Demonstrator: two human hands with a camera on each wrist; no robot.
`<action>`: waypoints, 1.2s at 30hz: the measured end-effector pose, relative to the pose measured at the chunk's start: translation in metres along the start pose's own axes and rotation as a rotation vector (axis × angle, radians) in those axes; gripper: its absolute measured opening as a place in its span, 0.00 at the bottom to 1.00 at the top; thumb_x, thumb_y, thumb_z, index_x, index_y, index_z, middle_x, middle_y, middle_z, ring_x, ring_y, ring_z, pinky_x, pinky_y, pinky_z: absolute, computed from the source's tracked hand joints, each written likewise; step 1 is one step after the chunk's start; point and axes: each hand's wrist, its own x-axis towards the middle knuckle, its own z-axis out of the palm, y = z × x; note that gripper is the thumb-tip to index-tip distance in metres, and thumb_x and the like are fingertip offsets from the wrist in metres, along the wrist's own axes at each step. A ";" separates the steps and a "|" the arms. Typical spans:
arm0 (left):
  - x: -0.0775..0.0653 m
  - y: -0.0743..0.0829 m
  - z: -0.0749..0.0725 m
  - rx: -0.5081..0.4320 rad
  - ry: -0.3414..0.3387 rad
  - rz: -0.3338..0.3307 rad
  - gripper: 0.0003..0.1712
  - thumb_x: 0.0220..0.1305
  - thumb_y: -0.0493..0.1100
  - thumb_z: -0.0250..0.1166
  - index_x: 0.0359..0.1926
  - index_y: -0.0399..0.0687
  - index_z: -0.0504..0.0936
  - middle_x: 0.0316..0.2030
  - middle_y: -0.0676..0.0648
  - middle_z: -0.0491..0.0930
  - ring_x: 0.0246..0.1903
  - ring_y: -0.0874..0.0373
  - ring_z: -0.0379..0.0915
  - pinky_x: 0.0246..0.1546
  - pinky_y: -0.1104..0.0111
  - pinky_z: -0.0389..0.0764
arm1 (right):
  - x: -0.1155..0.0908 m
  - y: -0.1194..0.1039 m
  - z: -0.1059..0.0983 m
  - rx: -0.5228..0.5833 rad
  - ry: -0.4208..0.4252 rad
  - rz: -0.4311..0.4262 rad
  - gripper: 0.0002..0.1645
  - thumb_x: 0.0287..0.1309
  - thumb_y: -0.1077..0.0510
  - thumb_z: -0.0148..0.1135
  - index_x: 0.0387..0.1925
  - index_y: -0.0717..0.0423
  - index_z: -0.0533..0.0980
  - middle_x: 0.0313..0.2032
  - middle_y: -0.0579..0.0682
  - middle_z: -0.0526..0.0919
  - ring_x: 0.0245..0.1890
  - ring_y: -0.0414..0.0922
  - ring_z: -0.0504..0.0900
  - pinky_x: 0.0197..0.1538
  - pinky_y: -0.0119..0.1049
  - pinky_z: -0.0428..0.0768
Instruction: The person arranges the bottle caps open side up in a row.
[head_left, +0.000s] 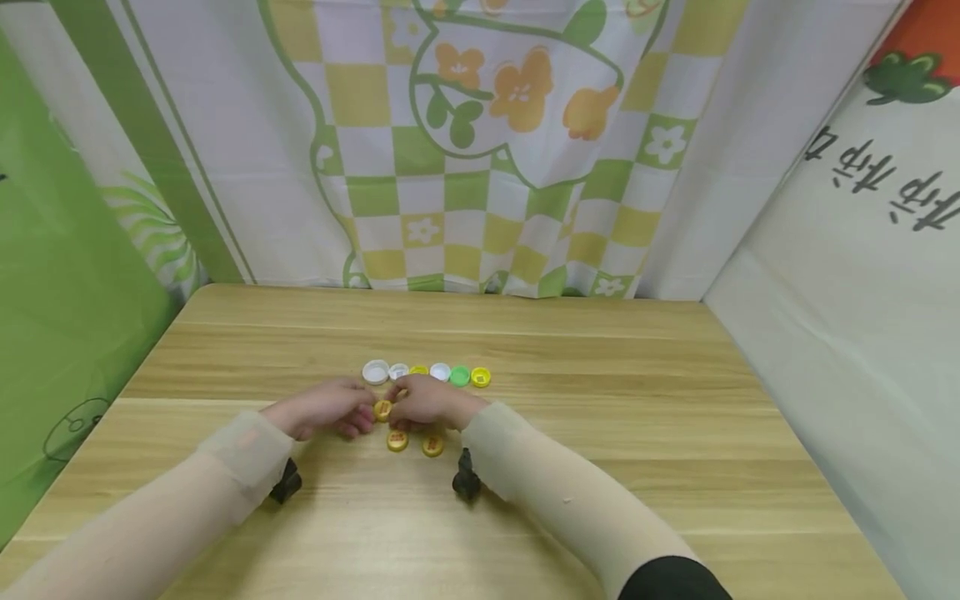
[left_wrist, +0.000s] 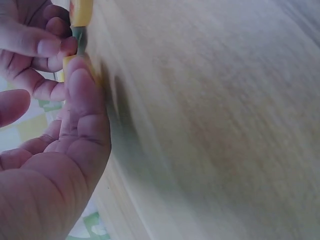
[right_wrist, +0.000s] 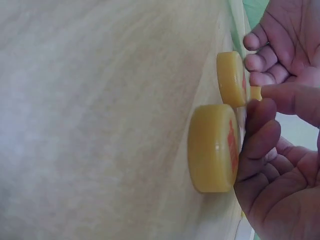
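Note:
Between the fingertips of both hands, a gold bottle cap (head_left: 382, 410) with red print lies face up on the table. My right hand (head_left: 427, 402) pinches its right edge; in the right wrist view, fingertips meet this partly hidden cap (right_wrist: 255, 93). From the left, my left hand (head_left: 326, 408) touches it with a finger, its thumb standing apart in the left wrist view. Two more gold caps, one on the left (head_left: 397, 440) and one on the right (head_left: 432, 445), lie nearer the body. Beyond the hands runs a row of upturned caps, including a green cap (head_left: 460, 377).
The row also has a large white cap (head_left: 376, 372) at its left end and a yellow cap (head_left: 481, 377) at its right end. Wooden planking forms the tabletop (head_left: 637, 400). A patterned curtain (head_left: 487, 192) hangs behind the far edge, with cloth walls at both sides.

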 end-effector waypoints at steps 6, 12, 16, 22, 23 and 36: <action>0.001 0.007 -0.001 -0.007 -0.027 0.036 0.12 0.77 0.38 0.50 0.48 0.30 0.73 0.39 0.42 0.77 0.35 0.56 0.76 0.34 0.68 0.80 | -0.004 0.001 0.004 -0.167 0.108 -0.059 0.17 0.57 0.63 0.73 0.46 0.53 0.77 0.25 0.45 0.79 0.23 0.38 0.73 0.28 0.29 0.71; 0.004 0.019 -0.002 0.079 -0.014 0.087 0.15 0.77 0.38 0.49 0.51 0.28 0.75 0.40 0.40 0.79 0.39 0.51 0.77 0.39 0.61 0.80 | -0.010 0.002 -0.008 -0.163 0.136 -0.083 0.16 0.62 0.58 0.71 0.49 0.55 0.77 0.28 0.45 0.80 0.26 0.38 0.75 0.29 0.29 0.74; 0.008 0.030 -0.002 0.166 -0.003 0.135 0.20 0.78 0.39 0.51 0.60 0.26 0.74 0.47 0.39 0.80 0.47 0.46 0.77 0.49 0.54 0.80 | -0.014 0.004 -0.024 -0.026 0.130 -0.083 0.15 0.66 0.55 0.69 0.49 0.58 0.77 0.30 0.50 0.81 0.27 0.41 0.75 0.30 0.31 0.74; 0.023 0.047 0.006 0.222 0.023 0.172 0.21 0.79 0.39 0.52 0.63 0.29 0.73 0.50 0.39 0.80 0.51 0.46 0.76 0.57 0.47 0.77 | -0.018 0.011 -0.042 0.182 0.084 -0.062 0.14 0.70 0.55 0.65 0.48 0.61 0.77 0.37 0.56 0.82 0.31 0.43 0.77 0.34 0.32 0.76; 0.025 0.049 0.008 0.223 0.030 0.178 0.20 0.79 0.39 0.52 0.62 0.30 0.74 0.49 0.39 0.80 0.50 0.46 0.76 0.57 0.47 0.77 | -0.018 0.012 -0.044 0.198 0.073 -0.064 0.13 0.71 0.55 0.63 0.47 0.61 0.76 0.37 0.56 0.82 0.31 0.43 0.77 0.34 0.32 0.76; 0.050 0.070 0.022 0.272 0.065 0.208 0.15 0.72 0.33 0.56 0.53 0.28 0.80 0.37 0.41 0.80 0.35 0.54 0.75 0.41 0.56 0.81 | -0.031 0.021 -0.060 0.265 0.040 -0.067 0.14 0.75 0.66 0.54 0.55 0.71 0.74 0.43 0.64 0.84 0.34 0.43 0.81 0.46 0.37 0.84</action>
